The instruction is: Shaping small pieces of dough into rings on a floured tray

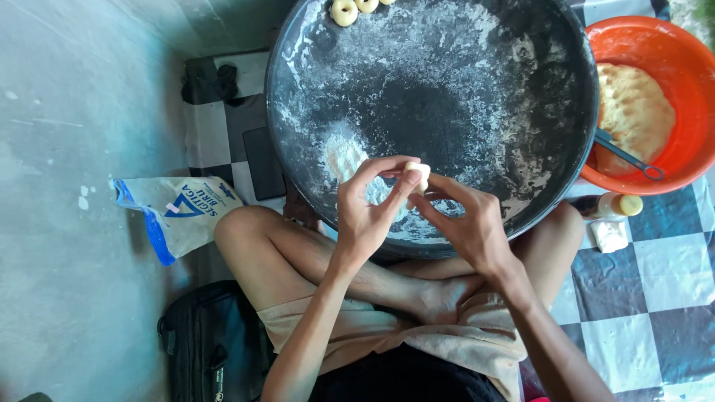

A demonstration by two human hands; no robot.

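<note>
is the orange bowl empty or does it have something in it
Not empty. The orange bowl holds a pale mound of dough, and a dark-handled utensil rests across its rim.

We sit cross-legged over a floured black pan, our left hand and right hand pinching a dough piece together, two dough rings at its far rim, an orange bowl alongside.

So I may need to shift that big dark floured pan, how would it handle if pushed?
The round pan probably feels heavy: it is wide and dark, likely metal. It rests partly on the person's crossed legs, so a push might tip it. The dough rings at its far rim would likely slide on the loose flour.
</note>
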